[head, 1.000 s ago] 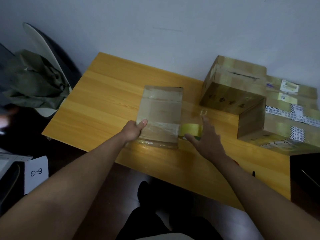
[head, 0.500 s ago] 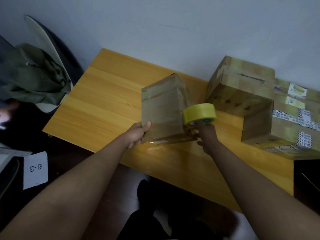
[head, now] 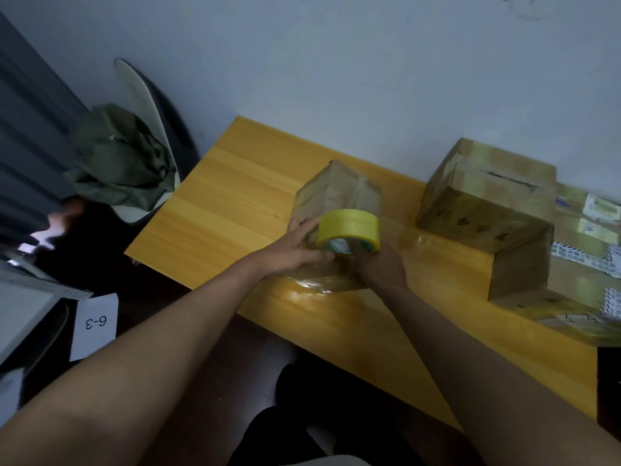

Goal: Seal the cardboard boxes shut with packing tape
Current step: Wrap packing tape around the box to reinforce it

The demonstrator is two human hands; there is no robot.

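Crowding your right side, taped boxes [head: 487, 210] sit against the wall on the wooden table [head: 235, 196]. Your right hand [head: 379, 267] grips the tape roll [head: 349, 227] against the small box [head: 339, 196]; your left hand [head: 295, 250] presses flat on its near face.

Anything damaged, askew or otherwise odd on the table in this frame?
Yes. The larger cardboard box by the wall has a ragged dark tear along its top seam, so it looks torn or badly closed. The small box stands tipped on an edge, but the left hand steadies it while the right hand holds the tape roll.
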